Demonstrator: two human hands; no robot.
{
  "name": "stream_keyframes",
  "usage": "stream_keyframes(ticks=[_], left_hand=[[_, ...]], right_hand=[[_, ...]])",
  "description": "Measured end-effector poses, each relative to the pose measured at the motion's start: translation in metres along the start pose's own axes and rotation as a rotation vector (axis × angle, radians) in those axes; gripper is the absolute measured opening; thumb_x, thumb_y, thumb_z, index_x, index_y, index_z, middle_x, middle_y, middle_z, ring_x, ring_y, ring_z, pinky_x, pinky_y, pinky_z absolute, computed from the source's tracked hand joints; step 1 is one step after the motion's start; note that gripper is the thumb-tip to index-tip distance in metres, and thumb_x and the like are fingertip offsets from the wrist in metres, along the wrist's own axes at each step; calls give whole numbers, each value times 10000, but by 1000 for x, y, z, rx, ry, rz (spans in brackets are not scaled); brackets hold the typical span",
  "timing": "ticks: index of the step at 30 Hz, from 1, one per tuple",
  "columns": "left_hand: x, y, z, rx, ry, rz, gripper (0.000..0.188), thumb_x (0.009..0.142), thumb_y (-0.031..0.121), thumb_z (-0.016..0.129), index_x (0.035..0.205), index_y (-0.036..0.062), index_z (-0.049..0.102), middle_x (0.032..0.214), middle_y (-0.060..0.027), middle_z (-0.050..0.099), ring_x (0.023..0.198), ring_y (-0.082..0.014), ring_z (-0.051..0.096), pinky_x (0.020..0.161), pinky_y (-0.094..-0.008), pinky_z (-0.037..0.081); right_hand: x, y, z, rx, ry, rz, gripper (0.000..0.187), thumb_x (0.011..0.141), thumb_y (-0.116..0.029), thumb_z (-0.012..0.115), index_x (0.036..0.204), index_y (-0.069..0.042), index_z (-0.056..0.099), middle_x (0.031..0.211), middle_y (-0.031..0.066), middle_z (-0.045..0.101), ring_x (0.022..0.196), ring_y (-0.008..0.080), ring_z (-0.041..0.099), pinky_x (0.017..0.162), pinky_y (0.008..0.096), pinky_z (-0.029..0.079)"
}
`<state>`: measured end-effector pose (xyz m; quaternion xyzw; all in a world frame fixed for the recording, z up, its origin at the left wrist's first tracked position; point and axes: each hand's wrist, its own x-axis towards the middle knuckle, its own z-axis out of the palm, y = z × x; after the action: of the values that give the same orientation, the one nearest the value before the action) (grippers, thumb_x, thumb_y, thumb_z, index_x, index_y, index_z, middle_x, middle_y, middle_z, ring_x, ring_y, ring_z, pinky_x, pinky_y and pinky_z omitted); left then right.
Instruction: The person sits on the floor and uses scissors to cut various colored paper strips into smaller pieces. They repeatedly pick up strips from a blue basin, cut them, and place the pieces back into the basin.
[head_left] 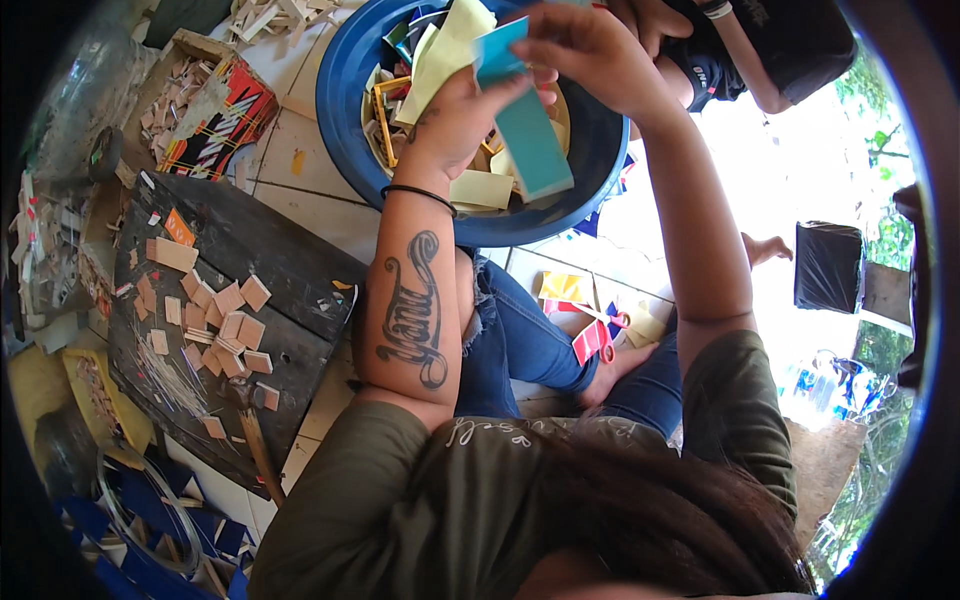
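Note:
My left hand (455,120) is closed on a long teal strip (535,150) of paper or card, its thumb lying across the middle. At the strip's upper end, my right hand (580,50) pinches it between the fingers. Both hands are over a large blue basin (345,130). A pale yellow sheet (445,55) rises beside my left hand; whether that hand grips it too I cannot tell. Inside the basin a yellow frame (383,125) lies among wood pieces and more pale yellow sheets, partly hidden by my hands.
Pink-handled scissors (606,340) lie on coloured paper by my foot. To the left, a dark board (290,235) carries small wooden blocks (228,298). A cardboard box (245,110) of wood scraps stands beyond it. Another person (770,50) sits at the far right.

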<state>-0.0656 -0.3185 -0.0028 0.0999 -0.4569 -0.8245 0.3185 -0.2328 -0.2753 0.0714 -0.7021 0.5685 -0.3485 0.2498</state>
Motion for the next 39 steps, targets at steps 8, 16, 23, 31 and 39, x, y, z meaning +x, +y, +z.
stream_keyframes(ticks=[8, 16, 23, 31, 39], left_hand=[[2, 18, -25, -313, 625, 210, 333, 914, 158, 292, 1145, -40, 427, 950, -180, 551, 890, -329, 580, 847, -418, 450], [1, 19, -28, -333, 578, 145, 345, 932, 191, 263, 1138, -46, 407, 967, -193, 535, 907, -343, 570, 871, -437, 441], [1, 23, -28, -384, 582, 165, 341, 932, 186, 271, 1144, -39, 412, 963, -187, 543, 897, -338, 573, 856, -430, 448], [1, 20, -28, -431, 598, 177, 325, 926, 187, 283, 1116, -19, 449, 955, -185, 553, 853, -310, 584, 841, -414, 454], [3, 17, -30, -388, 608, 186, 307, 917, 189, 292, 1108, 9, 451, 905, -156, 566, 758, -253, 602, 762, -369, 479]], right_hand=[[-15, 106, 49, -921, -89, 892, 249, 812, -134, 485, 980, 31, 567, 1019, 211, 592, 979, 331, 576, 837, 363, 476], [-22, 130, 83, -854, -43, 1082, 367, 831, -195, 477, 1104, 49, 495, 1197, 186, 465, 1064, 333, 505, 841, 356, 465], [-22, 133, 102, -703, -30, 1051, 443, 781, -220, 496, 1121, 63, 468, 1191, 257, 443, 1070, 378, 488, 911, 384, 407], [-46, 67, 73, -570, -482, 647, 450, 751, -76, 466, 1198, -24, 471, 1123, 176, 538, 1061, 312, 502, 924, 378, 361], [4, 95, 52, -1238, -1304, 47, 389, 833, -185, 455, 1222, -198, 466, 1247, 27, 461, 1249, 177, 312, 1047, 451, 184]])
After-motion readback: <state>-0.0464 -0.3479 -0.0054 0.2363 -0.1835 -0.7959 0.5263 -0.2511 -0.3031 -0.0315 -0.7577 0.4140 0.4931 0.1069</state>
